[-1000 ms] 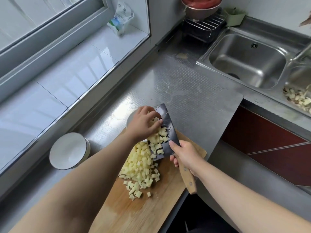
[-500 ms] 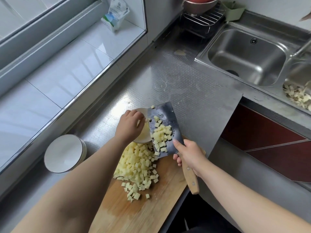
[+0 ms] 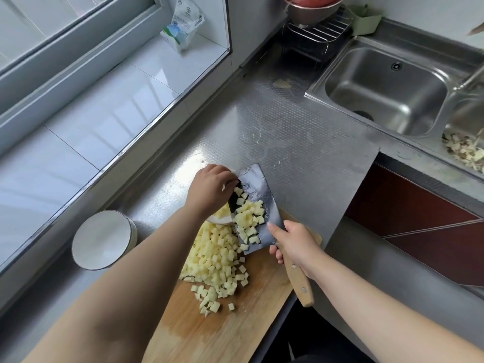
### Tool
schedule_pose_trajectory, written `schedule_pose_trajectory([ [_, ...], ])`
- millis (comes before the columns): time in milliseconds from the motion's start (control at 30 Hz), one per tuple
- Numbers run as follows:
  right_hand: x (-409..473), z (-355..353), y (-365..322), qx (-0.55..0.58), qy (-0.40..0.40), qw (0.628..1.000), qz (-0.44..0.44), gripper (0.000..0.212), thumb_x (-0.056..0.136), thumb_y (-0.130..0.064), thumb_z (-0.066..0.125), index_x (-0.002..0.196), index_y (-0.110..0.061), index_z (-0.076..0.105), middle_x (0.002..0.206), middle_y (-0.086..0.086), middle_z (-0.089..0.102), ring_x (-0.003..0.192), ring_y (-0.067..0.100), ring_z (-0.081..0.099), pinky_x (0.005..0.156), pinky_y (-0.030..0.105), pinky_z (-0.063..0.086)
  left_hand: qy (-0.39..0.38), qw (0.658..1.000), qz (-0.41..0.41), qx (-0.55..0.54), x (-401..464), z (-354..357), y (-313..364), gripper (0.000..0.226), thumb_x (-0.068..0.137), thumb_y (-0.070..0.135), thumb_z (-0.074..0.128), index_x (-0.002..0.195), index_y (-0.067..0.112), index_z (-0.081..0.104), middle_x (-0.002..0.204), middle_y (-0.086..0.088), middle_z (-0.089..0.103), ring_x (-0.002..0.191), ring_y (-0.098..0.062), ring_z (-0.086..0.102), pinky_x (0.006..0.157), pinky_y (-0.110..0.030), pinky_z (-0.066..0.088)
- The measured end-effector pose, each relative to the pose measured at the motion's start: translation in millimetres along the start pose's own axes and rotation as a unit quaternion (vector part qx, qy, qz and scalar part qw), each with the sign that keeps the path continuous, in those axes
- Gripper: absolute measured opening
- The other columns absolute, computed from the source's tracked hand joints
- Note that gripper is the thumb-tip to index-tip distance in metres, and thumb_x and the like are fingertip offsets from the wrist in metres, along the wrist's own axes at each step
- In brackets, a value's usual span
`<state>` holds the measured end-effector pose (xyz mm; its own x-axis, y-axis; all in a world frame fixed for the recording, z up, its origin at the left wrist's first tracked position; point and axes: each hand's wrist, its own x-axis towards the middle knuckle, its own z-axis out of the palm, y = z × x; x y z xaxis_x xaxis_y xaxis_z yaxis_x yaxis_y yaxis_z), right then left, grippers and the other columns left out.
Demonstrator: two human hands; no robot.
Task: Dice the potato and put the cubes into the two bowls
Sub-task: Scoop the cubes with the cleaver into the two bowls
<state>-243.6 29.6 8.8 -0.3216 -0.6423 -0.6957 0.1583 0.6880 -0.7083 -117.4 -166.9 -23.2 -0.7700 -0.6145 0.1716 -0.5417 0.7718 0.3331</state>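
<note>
A heap of pale potato cubes [image 3: 213, 260] lies on the wooden cutting board [image 3: 225, 328]. My right hand [image 3: 294, 244] grips the wooden handle of a cleaver [image 3: 258, 205], whose flat blade carries more cubes [image 3: 247, 218] and tilts toward a white bowl [image 3: 221, 218]. That bowl sits at the board's far end, mostly hidden under my left hand [image 3: 210, 191], and holds some cubes. My left hand hovers over it with fingertips curled down at the blade's edge, touching the cubes there. A second white bowl [image 3: 103, 239] stands empty to the left.
The steel counter [image 3: 288, 132] runs to a double sink [image 3: 385, 90] at the right, with potato peelings [image 3: 463, 150] in its right basin. A dish rack with a metal bowl [image 3: 314, 24] stands at the back. A plastic bag [image 3: 183, 24] lies on the white window ledge.
My left hand moved from the bowl's left side up over the blade's edge. The cleaver stayed tilted over the bowl, and its cubes slid toward the bowl.
</note>
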Motion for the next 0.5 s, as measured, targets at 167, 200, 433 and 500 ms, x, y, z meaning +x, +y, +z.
schedule_pose_trajectory([
  [167, 2, -3, -3, 0.007, 0.016, 1.0, -0.002, 0.039, 0.098, -0.034, 0.053, 0.099, 0.005, 0.059, 0.062, 0.009, 0.062, 0.045, 0.011, 0.051, 0.044, 0.024, 0.046, 0.011, 0.997, -0.075, 0.012, -15, 1, -13, 0.009, 0.091, 0.018, 0.063, 0.092, 0.014, 0.071, 0.083, -0.001, 0.067, 0.078, -0.027, 0.059, 0.064, -0.03, 0.04],
  [200, 3, -3, -5, 0.003, 0.017, 1.0, -0.003, 0.039, 0.098, -0.034, 0.053, 0.1, 0.005, 0.059, 0.063, 0.01, 0.062, 0.045, 0.011, 0.052, 0.044, 0.024, 0.046, 0.017, 0.997, -0.075, 0.013, -17, 1, -14, 0.012, 0.092, 0.02, 0.06, 0.096, 0.014, 0.07, 0.085, -0.001, 0.067, 0.079, -0.027, 0.059, 0.065, -0.029, 0.039],
  [433, 11, 3, -20, 0.0, 0.006, 1.0, -0.016, 0.036, 0.1, -0.03, 0.052, 0.104, 0.004, 0.059, 0.066, 0.012, 0.061, 0.047, 0.011, 0.052, 0.043, 0.021, 0.047, -0.042, 0.997, -0.003, -0.061, 1, -8, 23, 0.041, 0.096, 0.049, 0.044, 0.127, 0.024, 0.054, 0.131, 0.0, 0.05, 0.121, -0.016, 0.043, 0.092, -0.029, 0.038],
  [500, 14, 6, -25, -0.006, 0.002, 1.0, -0.021, 0.034, 0.1, -0.03, 0.051, 0.104, 0.002, 0.058, 0.067, 0.012, 0.061, 0.047, 0.011, 0.052, 0.043, 0.019, 0.047, -0.058, 0.995, -0.021, -0.077, 9, -4, 28, 0.036, 0.095, 0.047, 0.049, 0.122, 0.025, 0.056, 0.128, 0.003, 0.049, 0.117, -0.014, 0.043, 0.086, -0.026, 0.035],
])
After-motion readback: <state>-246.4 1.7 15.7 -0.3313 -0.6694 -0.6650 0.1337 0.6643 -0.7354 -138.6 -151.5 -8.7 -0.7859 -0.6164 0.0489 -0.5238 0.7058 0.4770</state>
